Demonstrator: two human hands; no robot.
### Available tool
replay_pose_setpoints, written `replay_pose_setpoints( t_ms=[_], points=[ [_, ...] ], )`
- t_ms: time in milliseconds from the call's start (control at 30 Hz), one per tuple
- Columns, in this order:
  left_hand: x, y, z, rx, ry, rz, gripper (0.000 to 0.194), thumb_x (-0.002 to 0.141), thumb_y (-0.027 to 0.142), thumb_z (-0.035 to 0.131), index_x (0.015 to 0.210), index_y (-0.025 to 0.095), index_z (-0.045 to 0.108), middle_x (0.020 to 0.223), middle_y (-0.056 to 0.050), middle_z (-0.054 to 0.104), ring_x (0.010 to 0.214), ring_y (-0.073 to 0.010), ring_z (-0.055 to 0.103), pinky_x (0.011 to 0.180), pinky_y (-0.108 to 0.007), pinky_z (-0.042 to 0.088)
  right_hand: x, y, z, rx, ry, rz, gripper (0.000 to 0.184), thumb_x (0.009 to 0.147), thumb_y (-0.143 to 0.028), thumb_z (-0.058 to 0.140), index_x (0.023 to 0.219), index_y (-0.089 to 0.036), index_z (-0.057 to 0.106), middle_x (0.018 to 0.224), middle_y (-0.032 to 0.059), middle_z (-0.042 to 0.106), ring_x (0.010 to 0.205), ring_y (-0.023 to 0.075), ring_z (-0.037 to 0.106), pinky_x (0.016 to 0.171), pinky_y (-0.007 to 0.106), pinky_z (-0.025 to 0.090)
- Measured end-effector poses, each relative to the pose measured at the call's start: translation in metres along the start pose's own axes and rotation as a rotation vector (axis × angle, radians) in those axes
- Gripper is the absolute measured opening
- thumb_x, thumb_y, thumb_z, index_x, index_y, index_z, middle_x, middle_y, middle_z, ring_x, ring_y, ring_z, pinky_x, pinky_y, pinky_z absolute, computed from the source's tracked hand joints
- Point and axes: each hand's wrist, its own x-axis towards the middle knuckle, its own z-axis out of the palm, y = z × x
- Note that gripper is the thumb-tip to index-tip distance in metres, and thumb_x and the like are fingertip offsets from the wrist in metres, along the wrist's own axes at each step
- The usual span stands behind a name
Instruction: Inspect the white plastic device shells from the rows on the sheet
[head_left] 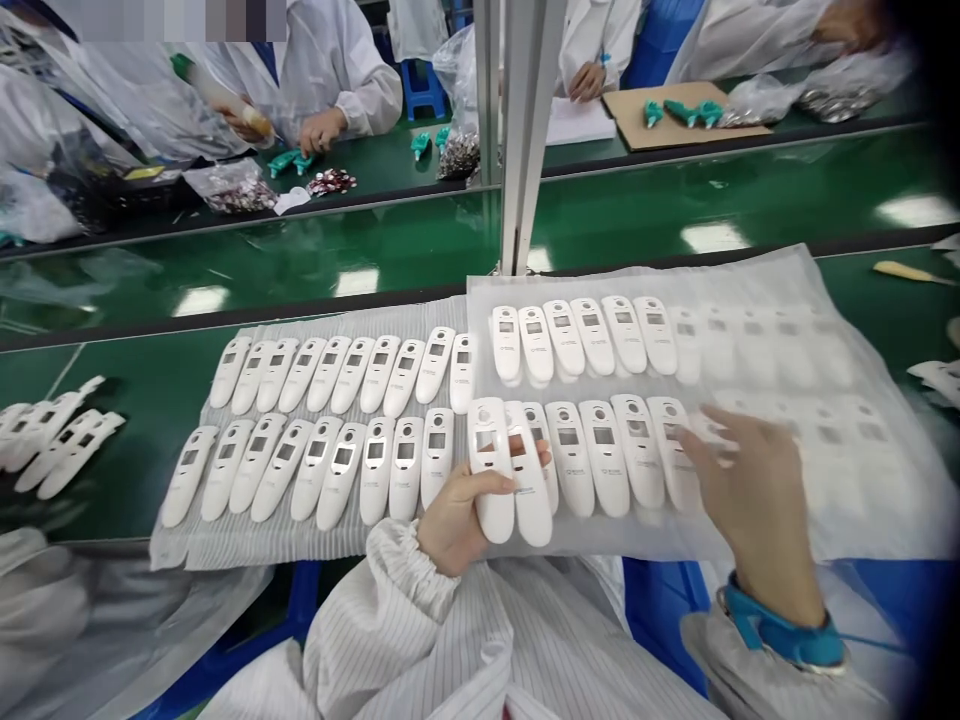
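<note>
My left hand (461, 510) is closed round two white plastic device shells (510, 480) held side by side at the near edge of the bench. My right hand (742, 480) reaches over the right-hand rows, its fingers pinching a white shell (709, 432) that lies under or at the edge of a translucent foam sheet (825, 330). Two rows of white shells (330, 420) lie on a foam sheet to the left, and two more rows (592, 390) lie to the right. A blue wrist strap (780, 635) circles my right wrist.
A metal post (525, 130) rises behind the sheets. More white shells (52, 435) lie at the far left. Across the green conveyor (300, 260), people in white coats work with teal parts (682, 112), a cardboard sheet (675, 125) and bags of small pieces (232, 188).
</note>
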Motion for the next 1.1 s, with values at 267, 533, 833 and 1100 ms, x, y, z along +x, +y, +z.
replay_pose_setpoints(
  t_ms=[267,533,833,1100],
  points=[
    [0.003,-0.001,0.008,-0.074,-0.013,-0.031,0.038,0.069,0.012,0.055,0.105,0.010,0.067,0.106,-0.011,0.070,0.118,-0.0307,0.054,0.103,-0.042,0.041,-0.037,-0.089,0.024,0.808,-1.024,0.076,0.032,0.090,-0.051,0.056,0.102,-0.022,0.060,0.092,0.0038,0.065,0.086,0.0209,0.060,0.074,0.032,0.050],
    [-0.003,0.013,0.004,0.039,-0.035,0.109,0.033,0.090,0.019,0.048,0.121,0.014,0.059,0.123,-0.010,0.063,0.120,-0.0239,0.054,0.099,-0.034,0.044,-0.041,-0.092,0.035,0.865,-0.750,0.212,0.029,0.089,-0.048,0.061,0.097,-0.020,0.062,0.083,0.0010,0.065,0.070,0.0145,0.058,0.060,0.023,0.047],
    [0.003,0.012,-0.002,-0.032,0.035,0.079,0.021,0.091,0.019,0.051,0.110,0.013,0.058,0.106,-0.011,0.068,0.092,-0.0197,0.066,0.074,-0.028,0.052,-0.039,-0.093,0.033,0.919,-0.584,0.213,0.032,0.088,-0.041,0.066,0.113,-0.023,0.061,0.095,0.0036,0.069,0.073,0.0162,0.062,0.059,0.025,0.050],
    [-0.002,0.011,0.000,0.113,0.008,0.126,0.060,0.068,0.009,0.074,0.124,0.017,0.050,0.101,-0.006,0.068,0.095,-0.0192,0.064,0.077,-0.027,0.049,-0.041,-0.099,0.039,1.012,-0.659,0.262,0.046,0.080,-0.037,0.073,0.119,-0.022,0.054,0.094,0.0042,0.070,0.068,0.0163,0.062,0.055,0.026,0.051]
  ],
)
